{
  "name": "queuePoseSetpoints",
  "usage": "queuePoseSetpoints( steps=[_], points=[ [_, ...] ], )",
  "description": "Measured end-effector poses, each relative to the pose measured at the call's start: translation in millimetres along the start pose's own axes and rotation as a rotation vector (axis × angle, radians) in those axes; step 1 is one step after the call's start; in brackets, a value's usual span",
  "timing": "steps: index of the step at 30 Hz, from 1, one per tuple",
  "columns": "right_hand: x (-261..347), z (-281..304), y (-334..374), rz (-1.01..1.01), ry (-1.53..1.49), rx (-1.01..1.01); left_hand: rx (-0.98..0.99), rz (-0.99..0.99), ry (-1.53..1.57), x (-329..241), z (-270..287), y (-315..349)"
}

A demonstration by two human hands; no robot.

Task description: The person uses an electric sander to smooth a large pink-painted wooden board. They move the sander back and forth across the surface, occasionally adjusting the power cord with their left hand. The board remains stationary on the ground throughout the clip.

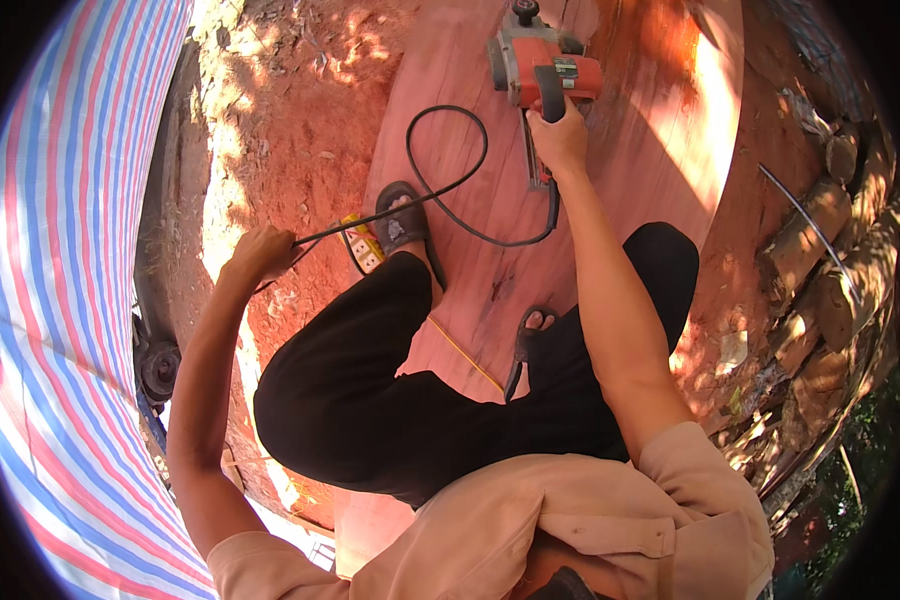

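Observation:
My right hand (560, 140) is wrapped round the rear handle of a red and grey electric hand planer (545, 68). The planer rests on a broad reddish wooden slab (425, 90), near its far end. From the tool's back a black power cord (370, 217) loops over the wood to the left. My left hand (262, 252) is closed on that cord, held out to the left of my knee. Beside my left sandal (400, 215) lies a yellow power strip (363, 246), partly hidden by the foot.
Both my feet are on the slab, the right sandal (522, 350) near a thin yellow line (465, 352). Red earth (310, 130) borders the wood. A striped tarp (60, 250) hangs at the left. Stacked logs (815, 235) and a thin metal rod (805, 215) are at the right.

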State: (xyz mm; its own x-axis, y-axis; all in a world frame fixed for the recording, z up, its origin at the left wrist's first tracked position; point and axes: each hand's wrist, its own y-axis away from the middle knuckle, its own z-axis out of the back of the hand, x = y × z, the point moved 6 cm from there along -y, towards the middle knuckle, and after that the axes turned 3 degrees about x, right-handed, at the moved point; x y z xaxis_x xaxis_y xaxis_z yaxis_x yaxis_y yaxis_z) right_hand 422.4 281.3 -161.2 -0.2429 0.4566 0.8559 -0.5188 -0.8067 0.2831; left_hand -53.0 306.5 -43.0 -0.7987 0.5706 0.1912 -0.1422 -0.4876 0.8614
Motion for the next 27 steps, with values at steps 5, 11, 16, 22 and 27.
queuePoseSetpoints(
  steps=[5, 11, 16, 22, 27],
  points=[
    [3, 8, 7, -0.022, -0.037, 0.002, 0.337, 0.103, -0.124, 28, -48, -43],
    [-4, 6, 17, -0.104, -0.068, -0.022, -0.716, -0.757, 0.354, -159, 24, -82],
    [0, 6, 19, -0.083, -0.17, -0.045, -0.259, -0.834, 0.089, -246, 0, -148],
    [-6, -35, 58, -0.09, -0.235, -0.128, -1.327, -0.17, 0.635, -83, 99, -170],
    [-28, -73, 147, -0.12, -0.177, -0.105, -1.093, -0.685, 0.666, -165, 113, -142]
  ],
)
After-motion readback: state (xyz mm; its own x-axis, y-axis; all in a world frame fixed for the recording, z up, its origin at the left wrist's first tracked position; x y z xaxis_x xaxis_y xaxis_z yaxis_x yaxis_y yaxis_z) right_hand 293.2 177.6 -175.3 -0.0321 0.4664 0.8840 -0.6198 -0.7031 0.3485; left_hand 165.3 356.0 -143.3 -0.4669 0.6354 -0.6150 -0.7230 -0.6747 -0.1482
